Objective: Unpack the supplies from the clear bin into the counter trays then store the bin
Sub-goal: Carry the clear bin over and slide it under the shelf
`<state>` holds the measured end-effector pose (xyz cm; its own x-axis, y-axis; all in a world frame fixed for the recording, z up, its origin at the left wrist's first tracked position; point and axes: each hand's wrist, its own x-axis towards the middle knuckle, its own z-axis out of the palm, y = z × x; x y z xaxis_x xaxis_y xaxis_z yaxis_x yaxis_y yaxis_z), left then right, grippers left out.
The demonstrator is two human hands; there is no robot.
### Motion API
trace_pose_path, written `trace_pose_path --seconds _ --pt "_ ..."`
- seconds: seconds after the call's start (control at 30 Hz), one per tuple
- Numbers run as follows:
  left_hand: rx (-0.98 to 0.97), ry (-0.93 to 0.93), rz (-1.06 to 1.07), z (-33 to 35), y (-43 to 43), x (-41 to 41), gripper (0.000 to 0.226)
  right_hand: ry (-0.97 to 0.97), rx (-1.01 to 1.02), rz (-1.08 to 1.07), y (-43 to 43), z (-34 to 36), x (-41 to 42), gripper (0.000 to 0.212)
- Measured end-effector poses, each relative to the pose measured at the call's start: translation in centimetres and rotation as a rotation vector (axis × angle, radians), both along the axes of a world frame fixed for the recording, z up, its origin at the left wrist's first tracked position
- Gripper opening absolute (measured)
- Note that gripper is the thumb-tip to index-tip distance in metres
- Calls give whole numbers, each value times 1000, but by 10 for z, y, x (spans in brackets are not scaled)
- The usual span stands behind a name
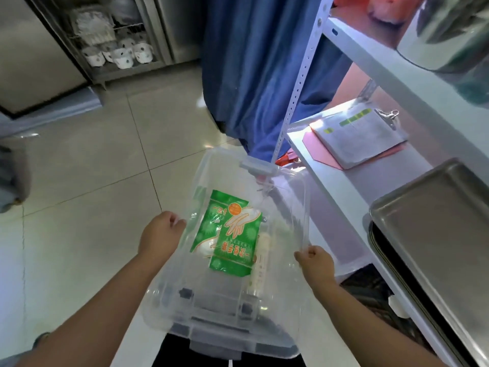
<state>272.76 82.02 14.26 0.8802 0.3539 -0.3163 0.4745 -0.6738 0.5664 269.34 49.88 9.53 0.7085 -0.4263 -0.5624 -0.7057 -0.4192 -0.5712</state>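
a: where is the clear bin [225, 300] at this moment?

b: it is in the air in front of the person, above the tiled floor [87, 168]. it is just beside the white shelf rack [352, 186] on the right.

a: and how are the hands?

b: the left hand [161, 231] grips the left long edge of the bin, with the fingers curled over the rim. the right hand [315, 263] grips the right long edge in the same way. both are closed on the bin and carry it between them.

a: what lies inside?

b: a green glove packet [232, 250] with a drawing of a hand on it lies flat on the bottom. a second green packet [206, 226] is partly under it. just beside them, on the right, there is a pale long roll [262, 260]; what it is, i cannot tell.

a: is the lid on?

b: i see a gray latch [256, 166] at the far end, but the plastic is very clear and shiny, so i cannot tell.

a: what else is near?

b: a metal tray [436, 234] is at the right, near the right hand but apart from it. a clipboard with papers [360, 136] lies on one shelf of the rack, and a blue curtain [259, 62] hangs behind the bin.
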Motion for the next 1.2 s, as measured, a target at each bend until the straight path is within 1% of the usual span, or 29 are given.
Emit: trace_pose_path --seconds 0.2,0.37,0.47,0.57,0.67,0.7,0.73,0.77,0.87,0.93,1.07,1.17,1.2 --pt "7 80 -151 -54 8 81 18 61 12 -137 19 -51 36 13" --pt "3 168 -304 -104 18 152 17 113 -13 -325 46 -79 55 20" --pt "15 213 -417 -128 13 193 15 130 -22 -461 58 -88 64 11" --pt "16 195 -532 -144 -2 229 13 121 -41 -570 62 -96 73 15" --pt "-1 140 -637 -160 -27 257 15 93 -58 -677 55 -109 80 16" --pt "2 119 -660 -167 -36 264 16 83 -70 -691 51 -115 83 20" --pt "14 103 -669 -174 -45 269 15 79 -84 -706 47 -122 85 23" --pt "28 97 -673 -182 -53 272 15 74 -97 -732 42 -129 86 22" --pt "12 102 -708 -207 -69 265 17 41 -159 -829 28 -150 83 8" --pt "-25 105 -701 -222 -81 258 18 17 -217 -872 17 -160 82 3" --pt "-47 67 -616 -232 -114 259 17 -18 -285 -924 1 -172 80 12" --pt "-62 21 -574 -231 -126 258 18 -48 -271 -927 -10 -175 79 8" --pt "-71 9 -578 -230 -126 257 18 -50 -257 -933 -12 -176 77 10"
